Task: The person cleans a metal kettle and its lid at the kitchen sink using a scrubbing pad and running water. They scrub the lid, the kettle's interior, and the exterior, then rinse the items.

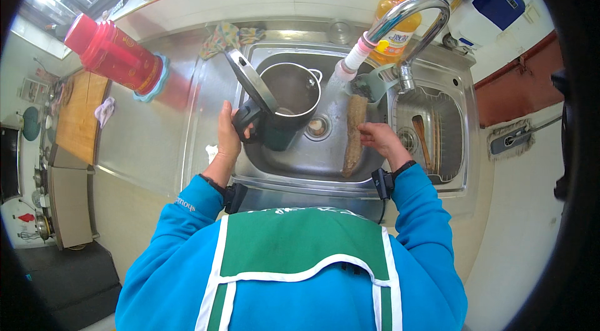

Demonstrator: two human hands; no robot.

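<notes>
My left hand (230, 134) grips the black handle of an electric kettle (291, 92), tilted above the sink's larger basin. Its hinged lid (251, 78) is raised, so the inside shows. My right hand (378, 138) pinches a long brown loofah (355, 136) by its right side, over the same basin. Water runs from the chrome faucet's pink and white nozzle (355, 56) between the kettle and the loofah. Below them a drain (318, 126) shows in the basin floor. A pale green plastic scoop (385, 78) hangs under the faucet, partly hidden by it.
A red thermos (123, 56) stands on the steel counter at left, near a patterned cloth (226, 39). An orange dish soap bottle (396, 26) is behind the faucet. The smaller right basin holds a wire rack (452, 143), a wooden spatula (422, 141) and chopsticks (437, 141).
</notes>
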